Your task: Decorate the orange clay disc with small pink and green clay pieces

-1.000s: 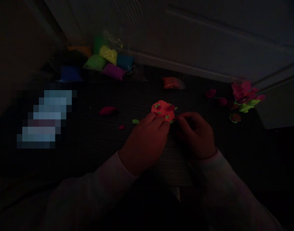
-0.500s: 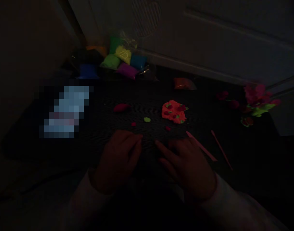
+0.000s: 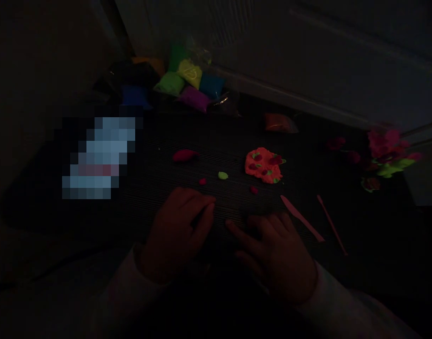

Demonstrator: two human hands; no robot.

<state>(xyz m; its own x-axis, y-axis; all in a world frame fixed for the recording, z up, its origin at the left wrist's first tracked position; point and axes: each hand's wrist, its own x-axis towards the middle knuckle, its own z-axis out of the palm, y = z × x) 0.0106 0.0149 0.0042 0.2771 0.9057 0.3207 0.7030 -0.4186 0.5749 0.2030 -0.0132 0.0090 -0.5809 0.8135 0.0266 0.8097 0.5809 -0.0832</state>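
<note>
My left hand rests low over the dark table, thumb and index fingertip pinched together; anything between them is too dark to see. To its right, my right hand has the index finger stretched out to the tabletop and the other fingers loosely bent, with nothing visible in it. Beyond them lies a flat orange clay piece dotted with dark red and green bits. Near the hands are a small green clay piece, a little red clay bit, another red bit and a larger red clay lump.
A pink plastic knife and a thin pink stick tool lie at right. Several bagged clays sit at the back left, with an orange packet farther right. Pink clay flowers stand far right; a blurred-out bright panel lies left.
Both hands have drawn back from the orange clay toward the table's near side and moved apart. The knife, stick tool and a red bit have come into sight. The view has shifted left.
</note>
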